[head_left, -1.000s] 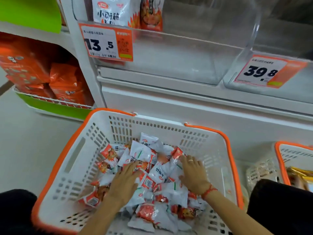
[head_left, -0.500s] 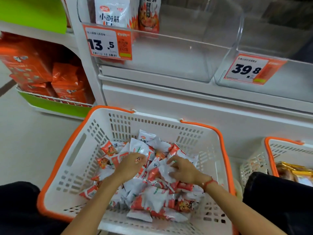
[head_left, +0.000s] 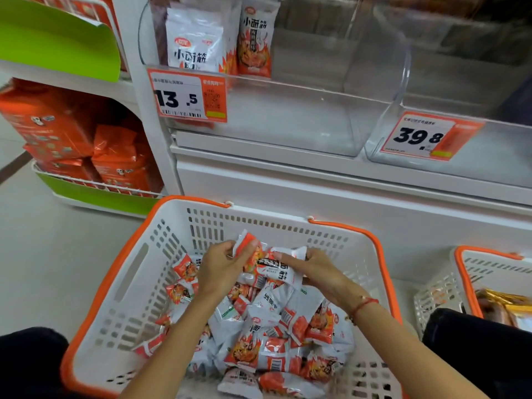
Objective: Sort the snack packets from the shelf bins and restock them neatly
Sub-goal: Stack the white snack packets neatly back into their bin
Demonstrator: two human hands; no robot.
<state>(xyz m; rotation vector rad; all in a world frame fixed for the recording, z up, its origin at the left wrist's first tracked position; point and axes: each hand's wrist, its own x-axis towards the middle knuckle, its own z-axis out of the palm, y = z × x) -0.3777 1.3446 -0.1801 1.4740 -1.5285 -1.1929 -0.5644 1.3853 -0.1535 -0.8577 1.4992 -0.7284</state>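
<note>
White basket (head_left: 138, 283) with orange rim, on the floor at 6 o'clock before the shelf unit; holds a loose heap of snack packets (head_left: 276, 341), white and orange, piled toward its middle and near side. Left hand (head_left: 221, 269), above the heap: grip closed on one orange-and-white packet (head_left: 247, 246), fingers curled round it, packet raised clear of the pile. Right hand (head_left: 316, 272), just beside the left at its 3 o'clock: grip closed on a white packet (head_left: 280, 269) with black lettering, thumb on top; the two held packets touch or overlap at the centre. Red cord bracelet (head_left: 364, 305) on the right wrist. Clear shelf bin (head_left: 288, 116) at 12 o'clock, bearing a price tag (head_left: 187, 96) reading 13.5; two larger bags (head_left: 218, 38) of the same snack stand upright at its left back. Second clear bin (head_left: 489, 156) at 2 o'clock, tag (head_left: 426, 136) reading 39.8. Second basket (head_left: 472, 272) at 3 o'clock, with gold-wrapped goods inside. Orange cartons (head_left: 66, 139) on the green-fronted rack at 9 o'clock.
</note>
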